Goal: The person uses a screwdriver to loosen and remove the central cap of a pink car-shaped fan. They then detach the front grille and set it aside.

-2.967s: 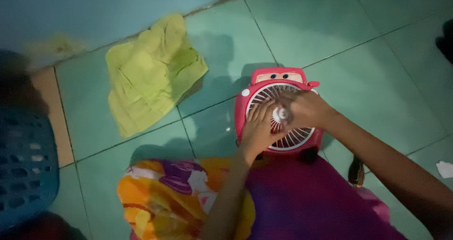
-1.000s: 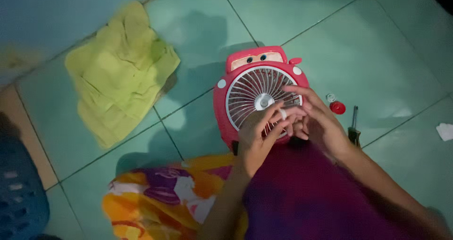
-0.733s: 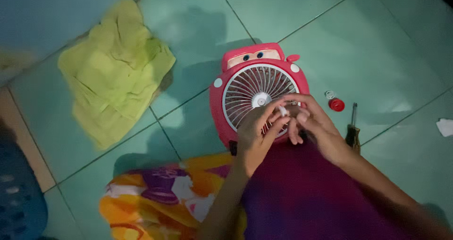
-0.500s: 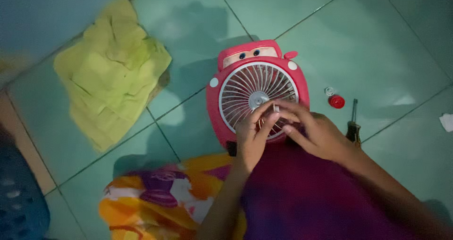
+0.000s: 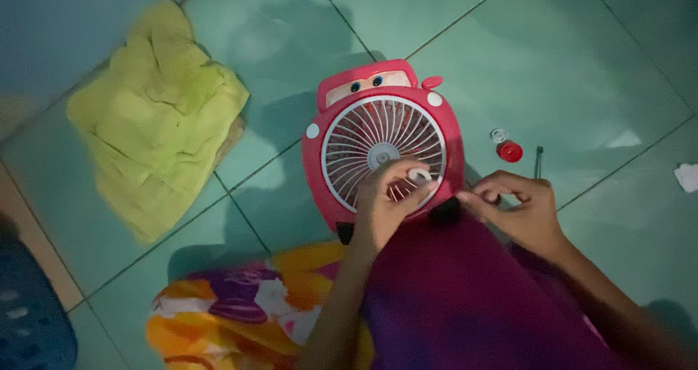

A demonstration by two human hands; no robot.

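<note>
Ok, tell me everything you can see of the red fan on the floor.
The red fan is a small car-shaped unit of glossy plastic, lying on its back on the green tiled floor. Cartoon eyes sit on a pale strip at its top edge, with white round dots at the corners. A white round grille with radial slats and a grey hub fills the face. The left hand rests on the lower grille, pinching a small white ring. The right hand is beside the fan's lower right corner.

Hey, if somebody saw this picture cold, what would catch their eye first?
Probably the red car-shaped fan lying grille-up on the green tiled floor, with the left hand holding a small white ring over the grille. Next, the crumpled yellow-green cloth at upper left.
</note>
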